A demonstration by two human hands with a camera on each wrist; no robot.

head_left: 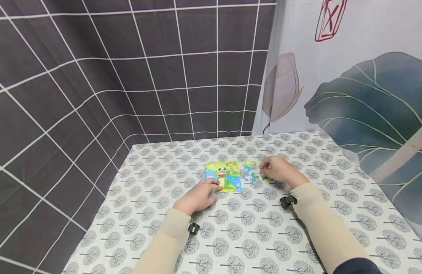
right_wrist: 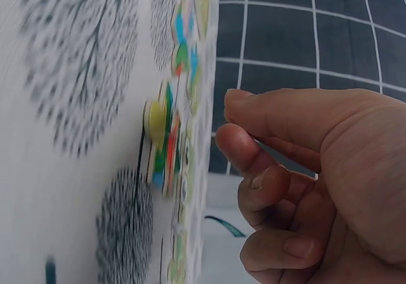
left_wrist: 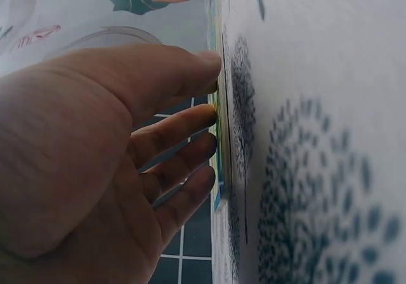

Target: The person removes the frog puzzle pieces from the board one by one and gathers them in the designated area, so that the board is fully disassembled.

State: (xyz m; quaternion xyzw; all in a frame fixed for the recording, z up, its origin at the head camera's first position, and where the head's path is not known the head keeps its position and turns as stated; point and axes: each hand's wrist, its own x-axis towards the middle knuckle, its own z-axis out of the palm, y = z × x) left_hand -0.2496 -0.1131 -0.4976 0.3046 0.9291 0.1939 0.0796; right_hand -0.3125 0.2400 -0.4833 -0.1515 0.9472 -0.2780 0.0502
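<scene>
A frog picture puzzle (head_left: 229,177) in green and blue lies flat on the table. My left hand (head_left: 198,196) rests at its near left corner, fingers extended, with fingertips on its surface; the left wrist view shows the thumb and fingers along the thin board's edge (left_wrist: 221,182). To the right of the frog lie several loose jigsaw pieces (head_left: 249,171). Over them hovers my right hand (head_left: 279,169), its fingers loosely bent and nothing between the fingertips in the right wrist view. Beneath it, multicoloured pieces (right_wrist: 166,144) overlap one another, one with a yellow knob.
The table is covered with a white tree-print cloth (head_left: 231,232). A dark curtain with a white grid (head_left: 197,68) hangs behind and at the left. At the right is a pale leaf-print curtain (head_left: 361,102). A black strap device (head_left: 288,201) sits at the right wrist.
</scene>
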